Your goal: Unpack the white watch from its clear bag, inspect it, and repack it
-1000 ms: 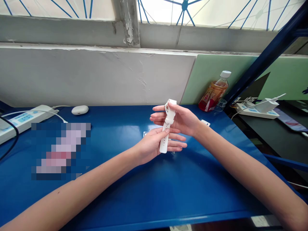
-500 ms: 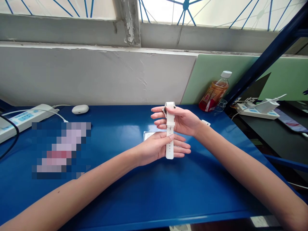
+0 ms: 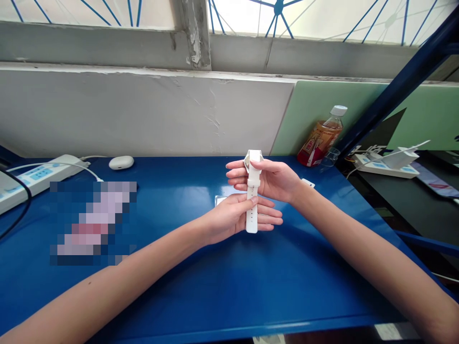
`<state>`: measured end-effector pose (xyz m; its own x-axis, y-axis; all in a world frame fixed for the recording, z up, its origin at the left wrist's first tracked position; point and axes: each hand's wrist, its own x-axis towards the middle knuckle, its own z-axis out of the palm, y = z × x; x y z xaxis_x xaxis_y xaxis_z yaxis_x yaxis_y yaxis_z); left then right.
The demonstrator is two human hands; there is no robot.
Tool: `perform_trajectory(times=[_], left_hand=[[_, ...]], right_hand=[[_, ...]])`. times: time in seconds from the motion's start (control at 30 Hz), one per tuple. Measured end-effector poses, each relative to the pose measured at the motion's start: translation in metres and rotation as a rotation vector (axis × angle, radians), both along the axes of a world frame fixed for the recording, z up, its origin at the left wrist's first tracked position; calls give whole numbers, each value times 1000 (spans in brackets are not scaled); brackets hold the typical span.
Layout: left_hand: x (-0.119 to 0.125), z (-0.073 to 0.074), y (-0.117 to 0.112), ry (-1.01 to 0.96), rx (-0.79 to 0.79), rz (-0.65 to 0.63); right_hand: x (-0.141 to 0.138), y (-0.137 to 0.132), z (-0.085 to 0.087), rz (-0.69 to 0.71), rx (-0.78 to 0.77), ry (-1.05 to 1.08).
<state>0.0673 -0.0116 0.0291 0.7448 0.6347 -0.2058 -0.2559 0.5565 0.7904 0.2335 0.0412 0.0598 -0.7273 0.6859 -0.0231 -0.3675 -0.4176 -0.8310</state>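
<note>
A white wristwatch (image 3: 254, 182) hangs upright between both hands above the blue desk (image 3: 229, 286), its strap buckled partway and the holed end pointing down. My right hand (image 3: 278, 179) grips the upper strap, thumb across the front and fingers behind it. My left hand (image 3: 236, 215) pinches the lower strap under its thumb, the other fingers stretched out behind. Most of the watch case is hidden behind the strap at the top. A small card-like item (image 3: 219, 199) lies behind my left hand, mostly covered by it.
A white earbud case (image 3: 121, 163) and a power strip (image 3: 43, 177) with cables stand at the left, near a blurred-out flat object (image 3: 103, 210). A drink bottle (image 3: 321, 138) and clear cup (image 3: 330, 156) are at the back right. A blue metal bar (image 3: 398, 81) slants at right.
The lower end of the watch strap and my left hand have risen very slightly. Both hands keep hold of the watch. The whole view has shifted a little.
</note>
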Motion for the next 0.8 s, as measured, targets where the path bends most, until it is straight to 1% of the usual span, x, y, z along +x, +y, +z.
perform_trajectory(times=[0.2,0.33,0.57,0.8], left_hand=[[0,0,1,31,14,12],[-1,1,1,24,22,5],[-1,2,1,11,24,-22],[1,2,1,5,17,-12]], right_hand=[[0,-1,-4,-44,93,3],[1,0,-4,-63,73,-23],[1,0,-4,-48,32,36],[-1,2,-8,-60,15,1]])
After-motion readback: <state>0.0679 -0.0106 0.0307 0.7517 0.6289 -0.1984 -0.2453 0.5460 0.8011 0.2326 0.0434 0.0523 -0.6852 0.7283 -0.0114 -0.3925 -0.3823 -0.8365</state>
